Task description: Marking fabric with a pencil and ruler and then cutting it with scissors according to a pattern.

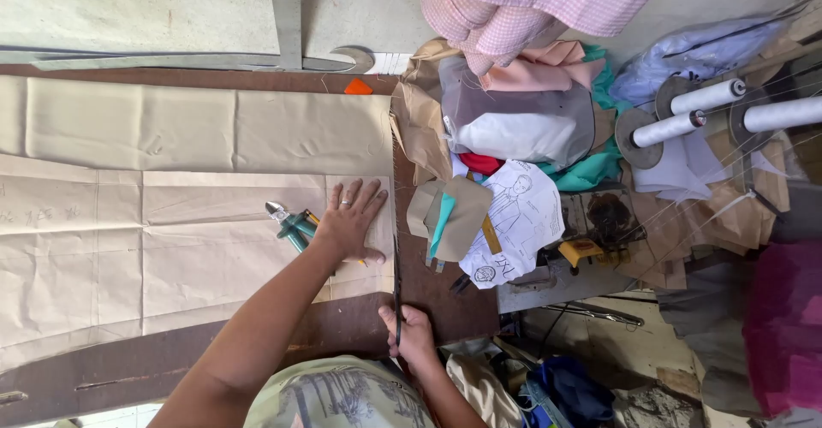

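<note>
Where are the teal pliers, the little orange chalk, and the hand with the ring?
Teal pliers (291,224), head view, on the handles.
Orange chalk (358,87), head view, its middle.
Left hand (349,220), head view, back of the hand, pressing the paper.

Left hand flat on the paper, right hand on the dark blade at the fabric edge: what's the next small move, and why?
Probably draw the blade a little further along the edge of the beige fabric, since the right hand grips its near end and the left hand pins the paper pattern flat beside it.
</note>
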